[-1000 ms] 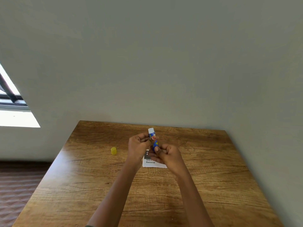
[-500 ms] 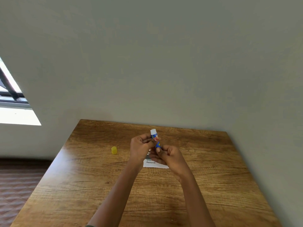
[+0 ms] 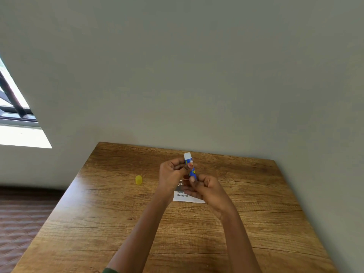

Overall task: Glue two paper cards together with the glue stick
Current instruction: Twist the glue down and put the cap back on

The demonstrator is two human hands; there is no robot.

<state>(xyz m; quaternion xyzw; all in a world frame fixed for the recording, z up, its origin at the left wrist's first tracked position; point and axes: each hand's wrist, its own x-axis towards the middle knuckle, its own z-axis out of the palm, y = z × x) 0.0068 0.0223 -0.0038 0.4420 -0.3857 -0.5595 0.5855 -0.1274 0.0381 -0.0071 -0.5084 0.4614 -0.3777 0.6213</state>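
Observation:
A blue glue stick (image 3: 189, 163) with its white glue tip showing is held upright above the table by both hands. My left hand (image 3: 171, 174) pinches its upper body. My right hand (image 3: 207, 189) grips its bottom end from below. Under the hands lies a white paper card (image 3: 184, 196) with printed text, mostly hidden by them. I cannot make out a second card. The glue stick's yellow cap (image 3: 138, 180) stands on the table to the left of my hands.
The wooden table (image 3: 256, 213) is pushed against a grey wall (image 3: 197, 75) at the back. Its left edge drops to a brown patterned floor (image 3: 19, 223). A bright window (image 3: 13, 115) is at the far left.
Both hands with the glue stick have hardly moved; the stick has tilted slightly, and the right fingers have shifted around its base.

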